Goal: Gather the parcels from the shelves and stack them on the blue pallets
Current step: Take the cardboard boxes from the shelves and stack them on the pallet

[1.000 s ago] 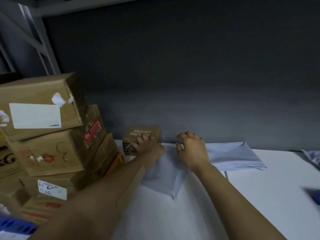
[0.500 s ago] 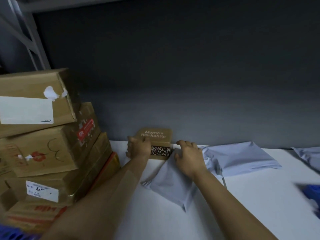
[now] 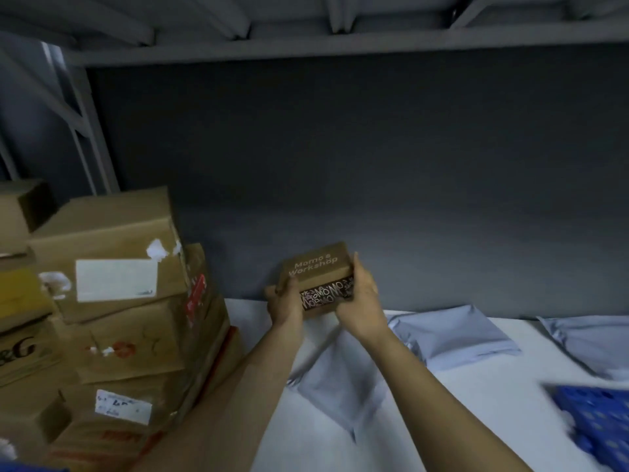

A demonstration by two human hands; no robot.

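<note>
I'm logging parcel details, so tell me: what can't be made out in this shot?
Head view only.
Ends of the small brown box: covered by the left hand and right hand; underside faces away.
Print on the white label of a stacked carton: too small and blurred.
Rest of the blue pallet: motion-blurred, cut by the right edge.
Rest of the far grey mailer: cut by the right edge.

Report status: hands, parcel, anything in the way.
Both grip the box: left hand, right hand, one per end. It looks just clear of the shelf. A mailer lies below; cartons stand left, apart.
</note>
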